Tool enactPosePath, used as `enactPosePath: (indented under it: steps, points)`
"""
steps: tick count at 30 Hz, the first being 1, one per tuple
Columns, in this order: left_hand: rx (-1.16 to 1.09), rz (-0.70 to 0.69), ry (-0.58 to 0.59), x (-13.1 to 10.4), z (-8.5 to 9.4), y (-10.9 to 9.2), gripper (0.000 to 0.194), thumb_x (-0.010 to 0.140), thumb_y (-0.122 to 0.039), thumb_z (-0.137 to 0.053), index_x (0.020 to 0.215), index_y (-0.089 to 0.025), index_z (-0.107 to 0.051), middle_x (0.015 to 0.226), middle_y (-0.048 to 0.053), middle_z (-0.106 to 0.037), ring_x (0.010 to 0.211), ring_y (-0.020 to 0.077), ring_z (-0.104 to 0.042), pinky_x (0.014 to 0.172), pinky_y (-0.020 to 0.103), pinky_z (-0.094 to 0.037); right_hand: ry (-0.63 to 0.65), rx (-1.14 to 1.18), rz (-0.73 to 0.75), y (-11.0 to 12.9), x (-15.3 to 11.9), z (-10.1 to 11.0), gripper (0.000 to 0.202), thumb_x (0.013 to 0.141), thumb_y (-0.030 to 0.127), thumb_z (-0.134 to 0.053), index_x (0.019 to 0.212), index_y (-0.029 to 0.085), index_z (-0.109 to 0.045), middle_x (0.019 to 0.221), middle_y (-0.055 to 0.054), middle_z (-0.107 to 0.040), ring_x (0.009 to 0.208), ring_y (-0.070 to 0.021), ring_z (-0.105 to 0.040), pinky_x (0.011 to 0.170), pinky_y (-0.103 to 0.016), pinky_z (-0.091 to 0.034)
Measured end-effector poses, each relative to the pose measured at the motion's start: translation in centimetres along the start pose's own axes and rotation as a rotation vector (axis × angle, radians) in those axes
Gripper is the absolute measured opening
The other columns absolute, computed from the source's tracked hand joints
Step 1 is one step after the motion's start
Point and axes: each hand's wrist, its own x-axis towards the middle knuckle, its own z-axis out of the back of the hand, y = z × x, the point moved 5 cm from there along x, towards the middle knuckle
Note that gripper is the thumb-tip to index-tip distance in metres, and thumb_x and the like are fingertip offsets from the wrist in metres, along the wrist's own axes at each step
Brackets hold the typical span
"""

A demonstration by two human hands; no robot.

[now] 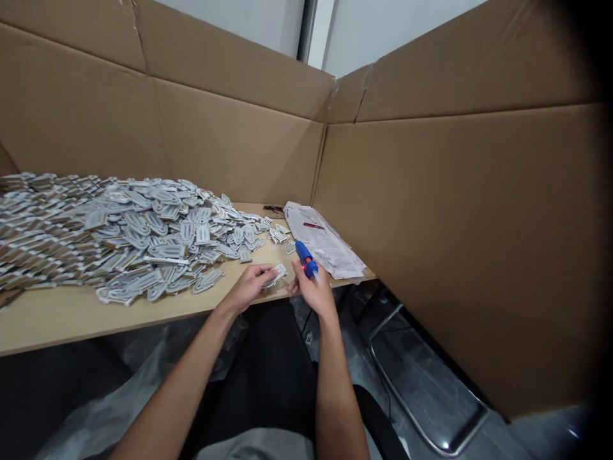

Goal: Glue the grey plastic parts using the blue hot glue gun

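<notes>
Near the table's front edge, my left hand (249, 285) pinches a small grey and white tag-like piece (276, 275) between thumb and fingers. Just to its right, my right hand (313, 286) is wrapped round a blue glue gun (306, 258), which has a small red light on it. The far end of the gun points up and away from me, and a clear stick shows at its near end. A large heap of similar grey pieces (158, 236) covers the table to the left. A few loose ones lie just beyond my hands.
Newspaper sheets (325, 246) lie at the table's right end with a red pen-like item (313, 225) on them. Tall cardboard walls (239, 128) stand behind and to the right. A metal-framed chair (426, 377) is below right. The wooden table (43, 319) has its edge before me.
</notes>
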Motion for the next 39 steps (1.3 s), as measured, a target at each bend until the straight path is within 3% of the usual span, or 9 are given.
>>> enactPosePath:
  steps: [3,6,8,12,19,23,27,32,39]
  points:
    - [0.078,-0.044,0.107,-0.1,-0.5,-0.2,0.04,0.081,-0.052,-0.072,0.092,-0.014,-0.078,0.079,0.004,-0.068,0.068,0.0145,-0.053,0.062,0.023,-0.04,-0.102,-0.064,0.077,0.2,0.3,0.1,0.042,0.09,0.065,-0.059,0.084,0.023,-0.06,0.072,-0.003,-0.071,0.071,-0.0235,-0.071,0.071,-0.034,-0.055]
    - [0.162,-0.131,0.197,-0.2,-1.0,-0.7,0.038,0.084,-0.051,-0.069,0.091,-0.015,-0.08,0.086,0.006,-0.072,0.079,0.0188,-0.058,0.074,0.026,-0.044,-0.078,0.018,0.056,0.2,0.4,-0.2,0.042,0.094,0.063,-0.054,0.085,0.023,-0.062,0.087,-0.007,-0.076,0.089,-0.0255,-0.075,0.085,-0.036,-0.056]
    - [0.182,-0.157,0.2,-0.2,-1.0,-1.0,0.036,0.085,-0.049,-0.069,0.091,-0.016,-0.081,0.092,0.007,-0.074,0.085,0.0209,-0.06,0.079,0.027,-0.044,-0.019,0.079,0.039,0.1,0.4,-0.6,0.046,0.096,0.065,-0.047,0.083,0.023,-0.062,0.092,-0.008,-0.077,0.094,-0.0252,-0.075,0.09,-0.038,-0.056]
    - [0.163,-0.097,0.159,-0.3,-0.8,-0.8,0.035,0.082,-0.049,-0.071,0.089,-0.015,-0.081,0.081,0.006,-0.072,0.071,0.0174,-0.056,0.067,0.025,-0.042,0.013,0.048,0.053,-0.1,0.5,-0.5,0.052,0.098,0.068,-0.04,0.077,0.025,-0.06,0.09,-0.007,-0.077,0.095,-0.0234,-0.074,0.096,-0.039,-0.054]
    - [0.138,-0.051,0.144,-0.2,-0.7,-0.3,0.036,0.079,-0.049,-0.074,0.089,-0.015,-0.08,0.089,0.006,-0.072,0.074,0.0177,-0.056,0.066,0.025,-0.041,-0.021,0.035,0.073,-0.3,0.5,0.1,0.052,0.095,0.069,-0.044,0.075,0.024,-0.061,0.084,-0.006,-0.075,0.09,-0.0234,-0.072,0.096,-0.04,-0.053]
    - [0.094,-0.022,0.089,-0.1,-0.5,-0.2,0.038,0.079,-0.051,-0.074,0.09,-0.015,-0.079,0.087,0.006,-0.07,0.07,0.0155,-0.054,0.061,0.023,-0.039,-0.035,-0.008,0.053,0.2,0.2,0.5,0.054,0.094,0.071,-0.044,0.073,0.024,-0.062,0.08,-0.005,-0.074,0.087,-0.0242,-0.073,0.088,-0.038,-0.055]
    - [0.059,-0.035,0.03,0.0,-0.4,-0.3,0.037,0.079,-0.051,-0.074,0.083,-0.015,-0.076,0.08,0.004,-0.066,0.067,0.014,-0.052,0.059,0.022,-0.038,0.062,-0.03,-0.017,0.8,-0.2,0.1,0.052,0.093,0.072,-0.047,0.072,0.025,-0.06,0.074,-0.005,-0.074,0.081,-0.025,-0.074,0.082,-0.036,-0.057]
    - [-0.001,-0.051,-0.073,0.0,0.1,-0.3,0.036,0.079,-0.051,-0.075,0.086,-0.016,-0.076,0.079,0.003,-0.066,0.065,0.0132,-0.051,0.058,0.022,-0.038,0.053,0.033,-0.006,0.1,0.0,-0.4,0.043,0.09,0.067,-0.057,0.081,0.024,-0.059,0.066,-0.003,-0.071,0.066,-0.0241,-0.072,0.069,-0.036,-0.058]
    - [0.131,-0.069,0.072,-0.1,-0.4,-0.2,0.042,0.08,-0.053,-0.074,0.092,-0.013,-0.079,0.073,0.003,-0.064,0.058,0.011,-0.042,0.054,0.022,-0.031,-0.068,-0.125,0.059,0.2,0.2,0.5,0.048,0.093,0.067,-0.051,0.079,0.022,-0.064,0.082,-0.005,-0.073,0.085,-0.0239,-0.071,0.084,-0.034,-0.053]
